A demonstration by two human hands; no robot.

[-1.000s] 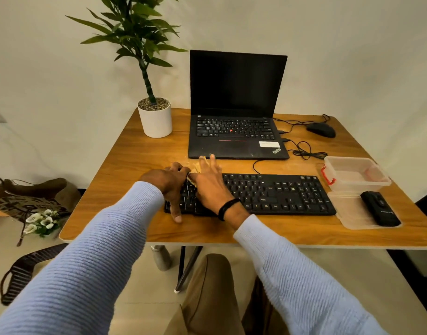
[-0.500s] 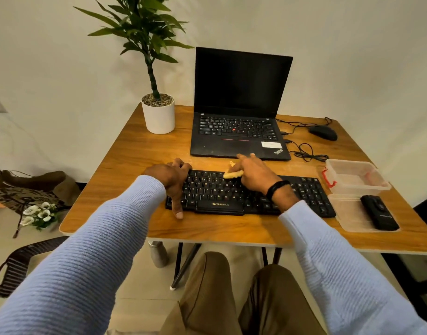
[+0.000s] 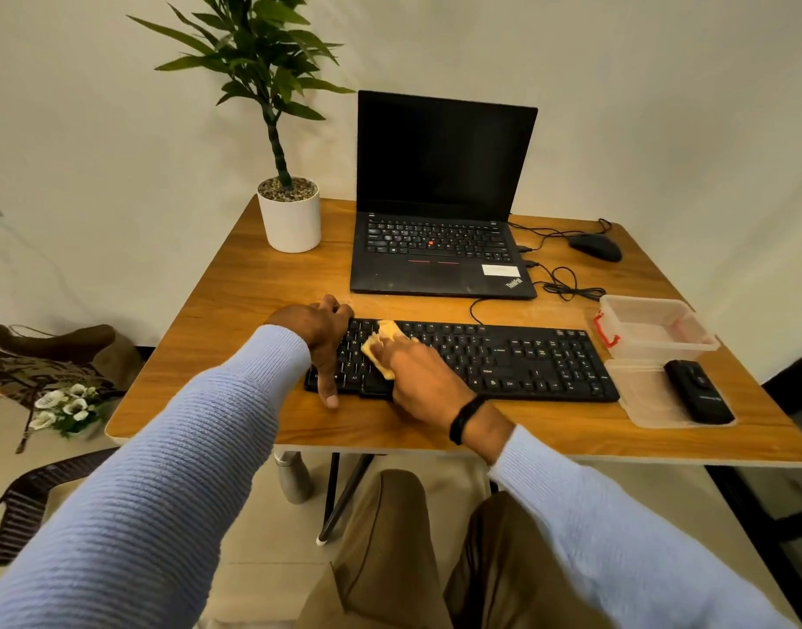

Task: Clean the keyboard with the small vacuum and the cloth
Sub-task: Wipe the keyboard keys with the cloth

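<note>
A black keyboard [image 3: 503, 360] lies along the front of the wooden table [image 3: 235, 311]. My left hand [image 3: 319, 329] grips its left end, fingers curled over the far edge and thumb down at the front edge. My right hand [image 3: 421, 379] holds a small yellow cloth [image 3: 381, 351] down on the keys of the left part, right beside my left hand. Most of the cloth is hidden under my fingers. The small black vacuum [image 3: 698, 392] lies on a clear plastic lid [image 3: 644, 397] at the right end of the keyboard, untouched.
An open black laptop [image 3: 440, 247] stands just behind the keyboard. A potted plant [image 3: 290, 220] is at the back left, a wired mouse [image 3: 594, 247] with loose cables at the back right. A clear plastic box [image 3: 653, 329] sits behind the lid.
My right hand swept the cloth from the keyboard's left end to its middle, then back to the left part. My left hand stayed on the left end.
</note>
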